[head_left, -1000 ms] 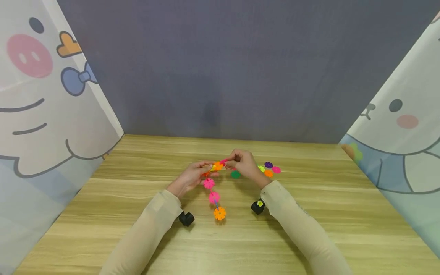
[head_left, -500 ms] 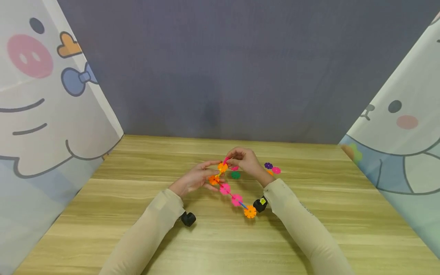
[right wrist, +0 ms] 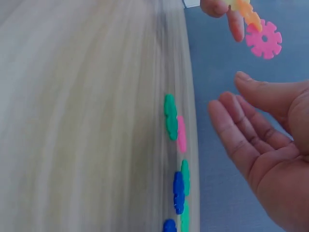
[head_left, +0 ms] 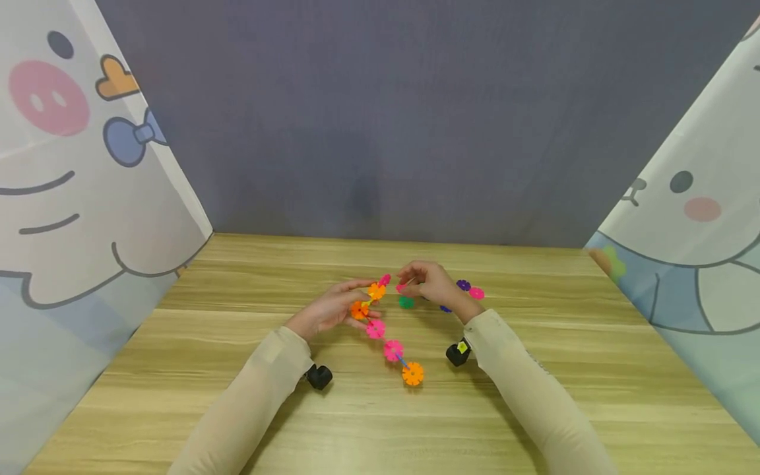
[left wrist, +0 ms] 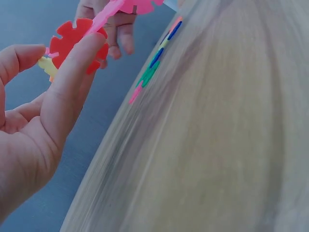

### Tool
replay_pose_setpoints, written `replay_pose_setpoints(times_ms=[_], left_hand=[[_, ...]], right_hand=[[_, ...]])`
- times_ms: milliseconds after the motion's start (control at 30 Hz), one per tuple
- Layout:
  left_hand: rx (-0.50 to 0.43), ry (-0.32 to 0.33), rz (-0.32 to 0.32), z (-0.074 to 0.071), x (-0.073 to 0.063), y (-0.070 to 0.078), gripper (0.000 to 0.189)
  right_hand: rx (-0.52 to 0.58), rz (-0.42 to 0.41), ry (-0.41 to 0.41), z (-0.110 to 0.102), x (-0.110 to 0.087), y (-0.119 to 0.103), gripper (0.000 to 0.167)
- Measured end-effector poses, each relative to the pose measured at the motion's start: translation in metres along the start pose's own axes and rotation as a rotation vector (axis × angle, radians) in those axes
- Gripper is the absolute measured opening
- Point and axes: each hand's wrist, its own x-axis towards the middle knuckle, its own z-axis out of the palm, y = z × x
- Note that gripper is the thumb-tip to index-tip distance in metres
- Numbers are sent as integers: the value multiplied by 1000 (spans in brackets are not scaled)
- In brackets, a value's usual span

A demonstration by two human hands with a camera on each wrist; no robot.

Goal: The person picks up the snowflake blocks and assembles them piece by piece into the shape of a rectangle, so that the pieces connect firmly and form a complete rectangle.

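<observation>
Linked flower discs (head_left: 375,328) are forming a chain above the wooden table (head_left: 285,422), slanting from the left hand (head_left: 335,307) down toward the person. The left hand is pinching this chain near its upper end: in the left wrist view one tip is touching the yellow disc (left wrist: 47,66), and a finger is lying across the orange-red disc (left wrist: 70,41). Beyond the fingers, an orange disc (head_left: 377,291) and a pink end disc (head_left: 384,280) are sticking out. Lower down, two more pink discs and a blue disc are leading to an orange end disc (head_left: 412,373); whether it is touching the table, one cannot tell.

The right hand (head_left: 432,282) is holding nothing; its fingers are bending loosely, with the thumb standing apart from them, near the pink end disc without touching it. On the table about the right hand, loose discs are lying flat: a green disc (head_left: 406,302) beside a loose pink disc (right wrist: 181,134), a dark blue disc (head_left: 446,309), and a purple disc (head_left: 463,285) beside another pink one. Pale sleeves (head_left: 261,389) are covering both forearms.
</observation>
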Motion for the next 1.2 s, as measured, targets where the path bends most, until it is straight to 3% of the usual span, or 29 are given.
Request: replay_pose_setpoints(times_ms=[267, 400, 700, 933, 1200], left_hand=[[19, 51, 3, -2, -2, -1, 56], [43, 76, 9, -4, -3, -1, 61], [82, 119, -10, -6, -4, -1, 57], [131, 167, -27, -6, -4, 0, 54], [129, 181, -44, -7, -5, 1, 53]], right_hand=[[-70, 173, -29, -2, 1, 5, 38], [-161, 218, -49, -2, 2, 8, 39], [-255, 216, -47, 4, 8, 13, 36], [-368, 140, -43, 8, 13, 16, 34], [-404, 186, -17, 13, 14, 15, 30]])
